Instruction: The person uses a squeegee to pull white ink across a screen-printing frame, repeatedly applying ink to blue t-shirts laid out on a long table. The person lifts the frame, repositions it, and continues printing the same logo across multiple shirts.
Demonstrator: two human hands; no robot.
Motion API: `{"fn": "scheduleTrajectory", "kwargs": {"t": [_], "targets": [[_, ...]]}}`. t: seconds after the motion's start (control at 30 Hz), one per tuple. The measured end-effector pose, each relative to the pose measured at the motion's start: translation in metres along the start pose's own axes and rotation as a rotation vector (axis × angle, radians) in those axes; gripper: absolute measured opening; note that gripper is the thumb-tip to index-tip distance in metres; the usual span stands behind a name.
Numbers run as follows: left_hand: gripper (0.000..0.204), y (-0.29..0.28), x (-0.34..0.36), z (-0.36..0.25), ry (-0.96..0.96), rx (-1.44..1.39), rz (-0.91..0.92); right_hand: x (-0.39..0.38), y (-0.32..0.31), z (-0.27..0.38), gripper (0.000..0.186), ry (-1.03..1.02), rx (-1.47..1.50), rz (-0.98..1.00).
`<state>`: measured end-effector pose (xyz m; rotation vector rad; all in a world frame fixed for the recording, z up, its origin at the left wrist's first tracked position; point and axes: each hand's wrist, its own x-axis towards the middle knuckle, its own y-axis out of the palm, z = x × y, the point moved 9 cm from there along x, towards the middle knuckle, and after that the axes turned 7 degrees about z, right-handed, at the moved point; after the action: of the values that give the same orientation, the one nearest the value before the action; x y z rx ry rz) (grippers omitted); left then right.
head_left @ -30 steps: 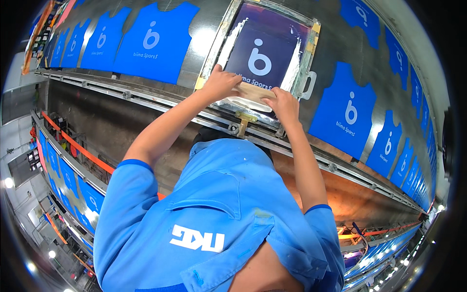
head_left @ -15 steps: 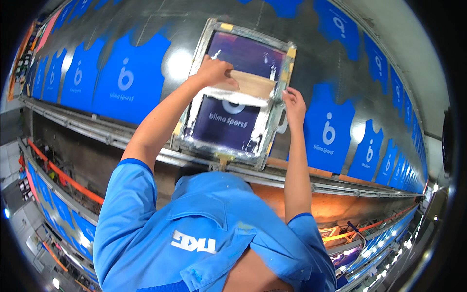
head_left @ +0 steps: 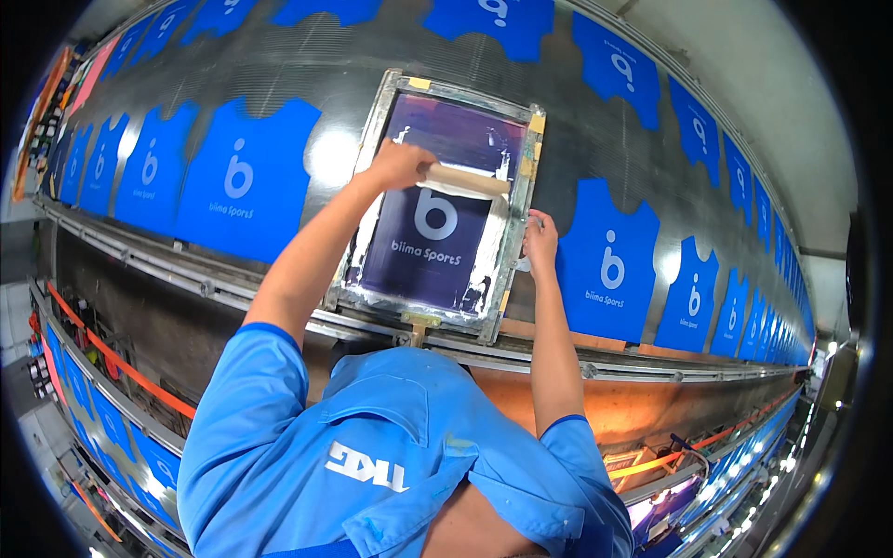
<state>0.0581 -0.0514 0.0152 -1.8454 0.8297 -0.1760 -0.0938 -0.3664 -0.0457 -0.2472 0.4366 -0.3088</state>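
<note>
A screen printing frame with a metal border lies on the long dark table, its dark mesh showing a pale round logo with lettering. White ink coats the mesh edges. My left hand is closed round the left end of a wooden squeegee, which lies across the mesh just beyond the logo, a white ink band along it. My right hand is closed at the frame's right side, over a pale handle that its fingers mostly hide.
Blue jersey pieces with white logos lie in rows on the table, one left of the frame and another right of it. A metal rail runs along the near edge. Behind me stands another table with blue pieces.
The squeegee, in my left hand, has slid toward the far end of the screen, uncovering the whole logo. My right hand has moved nearer along the frame's side, onto the handle. The view has shifted slightly.
</note>
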Motion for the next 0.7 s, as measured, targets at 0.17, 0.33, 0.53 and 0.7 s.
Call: {"fn": "scheduleTrajectory", "kwargs": {"t": [0.17, 0.33, 0.53, 0.7], "targets": [[0.031, 0.054, -0.095, -0.037, 0.012, -0.069, -0.178, 0.040, -0.003, 0.009, 0.022, -0.098, 0.190, 0.001], [0.034, 0.112, -0.196, -0.078, 0.000, -0.163, -0.262, 0.048, -0.017, 0.013, 0.021, -0.176, 0.113, -0.130], [0.031, 0.102, -0.191, -0.095, 0.064, -0.148, -0.220, 0.048, -0.053, 0.032, 0.024, -0.368, -0.244, -0.415], [0.037, 0.081, -0.183, -0.066, -0.009, -0.046, -0.180, 0.040, -0.032, 0.037, 0.024, -0.336, -0.189, -0.384]]}}
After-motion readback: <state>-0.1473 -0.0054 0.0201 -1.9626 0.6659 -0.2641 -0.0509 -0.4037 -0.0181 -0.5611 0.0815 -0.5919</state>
